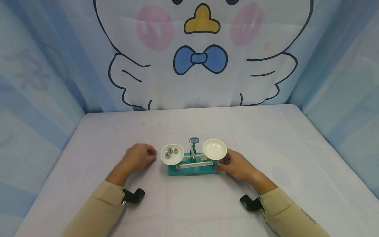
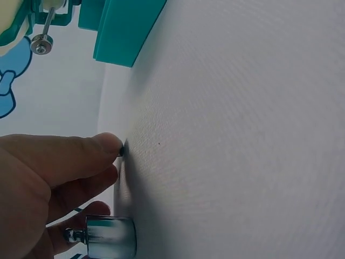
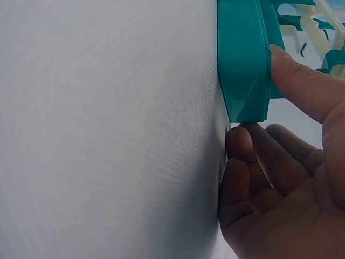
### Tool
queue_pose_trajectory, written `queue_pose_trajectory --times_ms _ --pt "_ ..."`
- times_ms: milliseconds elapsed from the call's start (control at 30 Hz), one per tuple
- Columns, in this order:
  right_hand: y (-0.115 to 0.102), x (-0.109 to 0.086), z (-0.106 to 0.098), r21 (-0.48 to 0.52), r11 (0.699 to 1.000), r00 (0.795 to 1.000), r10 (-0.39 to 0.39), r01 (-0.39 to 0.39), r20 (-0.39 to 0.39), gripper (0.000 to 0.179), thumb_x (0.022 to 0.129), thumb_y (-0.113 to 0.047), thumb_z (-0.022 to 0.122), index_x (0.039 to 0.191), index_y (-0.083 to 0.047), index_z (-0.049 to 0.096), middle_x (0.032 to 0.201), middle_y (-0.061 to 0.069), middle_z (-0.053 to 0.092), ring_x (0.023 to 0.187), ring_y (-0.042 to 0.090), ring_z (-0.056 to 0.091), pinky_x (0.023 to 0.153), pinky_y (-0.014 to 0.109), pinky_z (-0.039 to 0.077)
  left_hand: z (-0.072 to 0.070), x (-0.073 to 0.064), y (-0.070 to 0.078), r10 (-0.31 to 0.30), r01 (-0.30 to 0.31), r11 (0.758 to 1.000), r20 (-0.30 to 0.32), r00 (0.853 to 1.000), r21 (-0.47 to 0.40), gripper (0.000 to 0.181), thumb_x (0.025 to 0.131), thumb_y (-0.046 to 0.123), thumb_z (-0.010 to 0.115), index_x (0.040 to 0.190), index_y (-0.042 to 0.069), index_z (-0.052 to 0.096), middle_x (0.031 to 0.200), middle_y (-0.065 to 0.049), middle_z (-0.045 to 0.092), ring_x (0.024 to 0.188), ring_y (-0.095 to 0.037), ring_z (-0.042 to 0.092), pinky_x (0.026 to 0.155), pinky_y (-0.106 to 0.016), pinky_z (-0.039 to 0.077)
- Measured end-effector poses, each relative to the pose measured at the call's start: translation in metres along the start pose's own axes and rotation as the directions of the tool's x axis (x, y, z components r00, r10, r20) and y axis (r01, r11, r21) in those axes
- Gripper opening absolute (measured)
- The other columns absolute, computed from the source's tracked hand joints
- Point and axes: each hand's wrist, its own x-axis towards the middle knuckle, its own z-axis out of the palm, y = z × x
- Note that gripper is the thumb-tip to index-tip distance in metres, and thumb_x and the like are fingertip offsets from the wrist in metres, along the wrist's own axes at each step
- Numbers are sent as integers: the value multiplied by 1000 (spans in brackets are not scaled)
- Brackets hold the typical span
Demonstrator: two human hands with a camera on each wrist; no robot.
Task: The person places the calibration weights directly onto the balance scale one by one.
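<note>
A teal balance scale (image 1: 192, 169) with two white pans stands on the table between the hands. Its left pan (image 1: 164, 159) carries three small metal weights (image 1: 168, 155); the right pan (image 1: 214, 149) has nothing in it. My left hand (image 1: 139, 156), left of the scale, pinches a tiny dark metal weight (image 2: 121, 151) between thumb and forefinger, low at the tabletop and mostly hidden by the fingertips. A larger knobbed metal weight (image 2: 111, 237) stands beside the other fingers. My right hand (image 1: 237, 164) grips the right end of the scale's base, thumb on top, fingers curled at its end.
The table (image 1: 189, 204) wears a pale cloth. A printed curtain (image 1: 201, 89) hangs along its far edge, with blue patterned curtains on both sides. A black wrist camera (image 1: 134, 196) sticks out from each beige sleeve.
</note>
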Motion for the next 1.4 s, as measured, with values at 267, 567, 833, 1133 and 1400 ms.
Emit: queue_pose_trajectory --times_ms 267,567,833,1133,1400 --pt "0 0 0 9 1000 1000 -3 3 1 63 85 -26 80 136 0 54 110 8 66 106 27 62 94 52 49 -3 -7 4 28 -27 999 -39 999 20 13 91 15 72 103 9 75 99 -4 71 97 -27 61 93 -53 43" --pt "-1 -1 0 5 1000 1000 -14 14 0 61 85 -25 79 134 0 54 108 7 66 106 27 62 94 52 49 -30 -25 20 131 -137 990 -112 985 -46 18 97 12 65 112 7 74 113 -13 68 110 -34 59 94 -52 49" --pt "0 0 0 3 1000 1000 -5 5 5 59 85 -25 79 132 0 55 107 7 65 104 26 61 93 51 49 -46 -42 46 221 -232 971 -161 962 -52 19 97 15 66 113 8 74 115 -13 68 112 -33 58 94 -51 50" --pt "-1 -1 -1 2 1000 1000 -3 3 5 57 86 -25 79 131 -1 56 107 6 65 105 26 61 93 51 49 -42 -51 70 299 -304 952 -121 947 -27 16 95 15 69 109 11 76 112 -8 69 111 -29 58 96 -49 50" --pt "-1 -1 0 6 1000 1000 -4 4 0 57 85 -25 79 132 -2 56 107 6 65 104 26 61 93 51 49 -33 -45 72 420 -412 908 -154 894 82 9 92 13 72 100 12 77 111 -5 71 109 -27 60 95 -48 49"
